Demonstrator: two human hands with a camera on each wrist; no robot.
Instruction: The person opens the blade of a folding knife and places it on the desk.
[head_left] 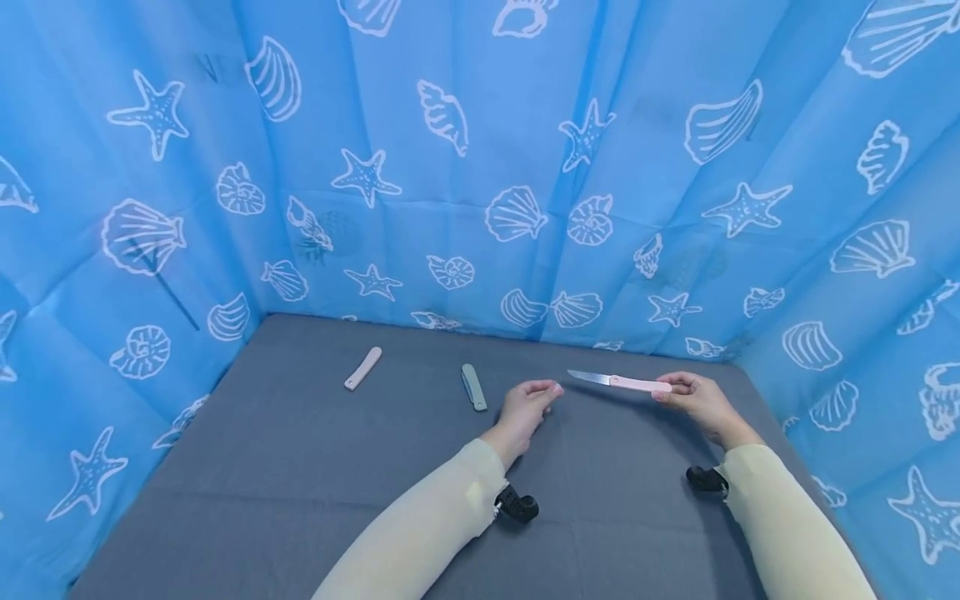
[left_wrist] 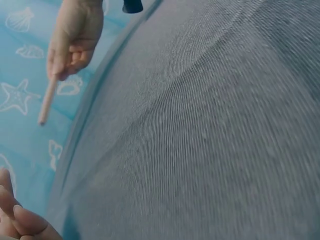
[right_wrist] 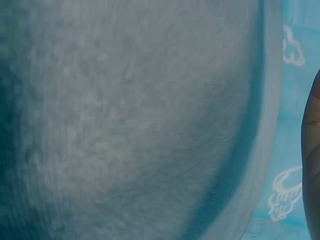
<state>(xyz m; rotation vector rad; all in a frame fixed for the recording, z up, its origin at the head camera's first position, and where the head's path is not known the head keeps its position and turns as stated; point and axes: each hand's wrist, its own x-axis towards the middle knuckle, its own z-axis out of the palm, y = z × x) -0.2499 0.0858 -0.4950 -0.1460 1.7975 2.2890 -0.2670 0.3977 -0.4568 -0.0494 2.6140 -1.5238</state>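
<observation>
In the head view my right hand (head_left: 701, 406) pinches the end of a pink folding knife (head_left: 639, 384) above the table. Its blade (head_left: 589, 377) is folded out and points left. My left hand (head_left: 525, 414) is in the air left of the blade tip, fingers loosely bent and apart from the knife. A green folding knife (head_left: 474, 388), folded up, lies left of that hand. Farther left lies another pink folding knife (head_left: 363, 368), also folded. The left wrist view catches the right hand (left_wrist: 77, 37) with the pink handle; only part of a hand (right_wrist: 312, 160) shows at the right wrist view's edge.
A grey cloth covers the table (head_left: 300, 492). Blue curtains (head_left: 465, 167) with white shells and starfish hang behind it and at both sides. Black wrist cameras are strapped below the left cuff (head_left: 517, 505) and the right cuff (head_left: 707, 480).
</observation>
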